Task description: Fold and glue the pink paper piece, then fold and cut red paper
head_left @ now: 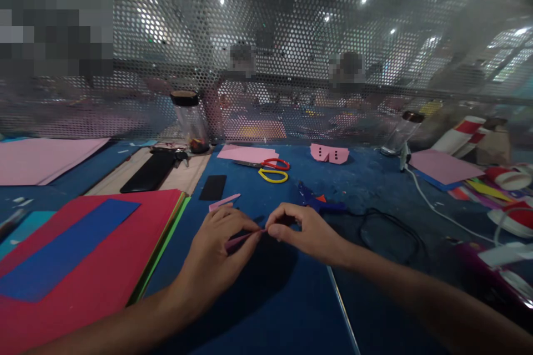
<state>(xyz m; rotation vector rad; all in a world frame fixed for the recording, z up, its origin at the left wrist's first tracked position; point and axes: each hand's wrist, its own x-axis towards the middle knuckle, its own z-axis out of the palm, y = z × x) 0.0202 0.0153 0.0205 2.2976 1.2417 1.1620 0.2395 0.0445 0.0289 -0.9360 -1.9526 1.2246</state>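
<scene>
Short of the desk's (pixel 266 305) far edge, the left hand (pixel 220 236) and right hand (pixel 306 230) pinched a pink strip (pixel 238 241), grips closed.

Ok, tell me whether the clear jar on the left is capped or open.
Capped: a dark-sided lid covers the clear jar.

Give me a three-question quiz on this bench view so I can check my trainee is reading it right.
1. Multiple choice: which of these lies on the red sheet?
A) the black phone
B) the blue strip
C) the glass jar

2. True or false: the scissors have one red handle and one yellow handle.

3. Short answer: what is the left hand holding?

Key:
1. B
2. True
3. A thin pink strip, pinched between thumb and fingers
</scene>
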